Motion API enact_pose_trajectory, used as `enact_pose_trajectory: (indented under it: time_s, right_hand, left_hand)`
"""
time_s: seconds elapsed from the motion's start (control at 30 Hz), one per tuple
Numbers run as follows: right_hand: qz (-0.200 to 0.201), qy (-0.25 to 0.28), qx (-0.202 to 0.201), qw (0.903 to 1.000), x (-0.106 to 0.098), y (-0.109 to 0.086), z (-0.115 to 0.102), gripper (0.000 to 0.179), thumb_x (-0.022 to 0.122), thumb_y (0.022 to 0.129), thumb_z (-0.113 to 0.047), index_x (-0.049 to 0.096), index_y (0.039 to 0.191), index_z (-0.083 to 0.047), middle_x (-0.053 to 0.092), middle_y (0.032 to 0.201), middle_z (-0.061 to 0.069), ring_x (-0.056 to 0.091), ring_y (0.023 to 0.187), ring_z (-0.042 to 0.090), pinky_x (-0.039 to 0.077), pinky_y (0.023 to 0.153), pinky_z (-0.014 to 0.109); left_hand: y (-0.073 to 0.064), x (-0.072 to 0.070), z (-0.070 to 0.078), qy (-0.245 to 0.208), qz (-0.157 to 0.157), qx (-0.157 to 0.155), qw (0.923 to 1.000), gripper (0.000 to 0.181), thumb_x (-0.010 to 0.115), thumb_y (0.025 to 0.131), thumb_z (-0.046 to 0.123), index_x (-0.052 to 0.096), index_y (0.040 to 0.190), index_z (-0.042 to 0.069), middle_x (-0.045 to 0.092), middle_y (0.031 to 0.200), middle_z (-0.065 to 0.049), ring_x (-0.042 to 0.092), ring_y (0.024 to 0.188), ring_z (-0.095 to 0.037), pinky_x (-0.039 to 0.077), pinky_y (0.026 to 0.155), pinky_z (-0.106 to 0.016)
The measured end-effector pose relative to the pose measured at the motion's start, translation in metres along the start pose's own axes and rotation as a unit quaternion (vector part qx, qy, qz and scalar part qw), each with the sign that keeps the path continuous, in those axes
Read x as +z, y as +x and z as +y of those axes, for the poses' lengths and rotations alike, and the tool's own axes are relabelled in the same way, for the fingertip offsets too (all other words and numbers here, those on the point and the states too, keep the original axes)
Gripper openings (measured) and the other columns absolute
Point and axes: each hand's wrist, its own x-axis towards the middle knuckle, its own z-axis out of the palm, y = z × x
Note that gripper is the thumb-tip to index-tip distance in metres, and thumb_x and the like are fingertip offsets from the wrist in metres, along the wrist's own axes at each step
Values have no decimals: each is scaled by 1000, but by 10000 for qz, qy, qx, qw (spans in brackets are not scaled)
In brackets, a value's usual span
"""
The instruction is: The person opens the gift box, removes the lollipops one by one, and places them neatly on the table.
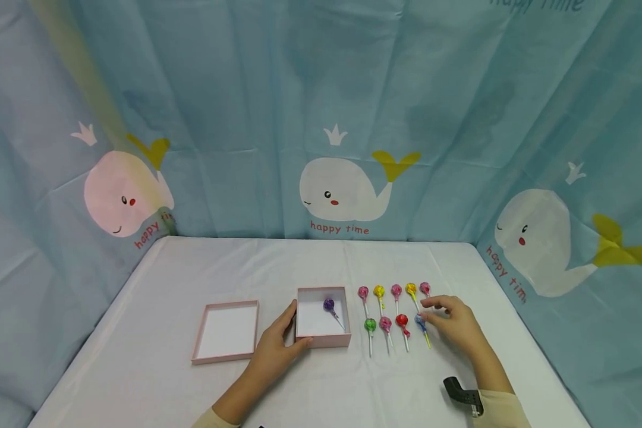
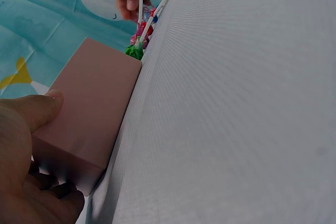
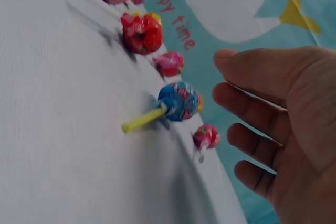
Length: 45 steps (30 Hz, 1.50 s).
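My left hand (image 1: 274,346) holds the pink box (image 1: 330,340) at its left front corner. In the left wrist view its thumb lies on the front wall and the other fingers bend round the side. Inside the open box lies one purple lollipop (image 1: 329,305). My right hand (image 1: 456,324) hovers beside the blue lollipop (image 3: 178,101) with the yellow stick, at the right end of the front row. In the right wrist view thumb and fingers are apart and slightly bent, with a gap between them and the candy.
Left of the box lies its pink-rimmed lid (image 1: 225,359), white inside up. Two rows of lollipops stretch to its right, with a green lollipop (image 1: 370,324) and a red lollipop (image 1: 402,320) in front and a yellow lollipop (image 1: 378,290) behind. A whale-print curtain (image 1: 235,148) surrounds the white table (image 1: 160,333).
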Motion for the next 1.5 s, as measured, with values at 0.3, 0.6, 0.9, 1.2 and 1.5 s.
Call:
enact_pose_trajectory:
  time_s: [0.3, 0.6, 0.9, 1.2, 1.5]
  right_hand:
    - [97, 147, -378, 9991, -4, 5, -29, 29, 80, 91, -30, 75, 116, -16, 70, 123, 5, 58, 121, 29, 50, 102, 61]
    - [-204, 296, -939, 9949, -2, 22, -77, 27, 80, 91, -29, 77, 116, -21, 69, 123, 0, 58, 124, 27, 49, 106, 64]
    - [-655, 114, -1507, 9863, 17, 38, -123, 24, 80, 91, -25, 76, 114, -28, 70, 121, -6, 58, 124, 22, 52, 105, 57]
    - [-1232, 91, -1696, 9777, 44, 51, -155, 27, 81, 90, -23, 77, 116, -21, 72, 117, -10, 57, 123, 19, 50, 109, 51]
    - [-1559, -332, -1900, 9688, 72, 62, -161, 27, 81, 89, -21, 78, 116, -17, 73, 117, -6, 59, 120, 19, 53, 104, 45]
  left_hand:
    - [-1, 0, 1, 12, -8, -59, 10000, 97, 84, 85, 40, 31, 162, 14, 32, 166, -10, 33, 151, -29, 35, 120, -42]
    - [0, -1, 0, 56, -15, -4, 10000, 98, 82, 85, 44, 29, 163, 15, 32, 166, -10, 33, 151, -29, 36, 120, -41]
    - [0, -1, 0, 63, 12, 36, 10000, 98, 83, 85, 42, 30, 162, 12, 32, 165, -11, 33, 151, -31, 35, 120, -43]
    - [0, -1, 3, -29, 29, 42, 10000, 98, 84, 84, 39, 32, 161, 10, 32, 165, -11, 33, 151, -29, 35, 120, -42]
    - [0, -2, 3, -82, -180, -129, 9997, 100, 81, 87, 44, 26, 163, 11, 27, 167, -7, 28, 153, -28, 33, 121, -41]
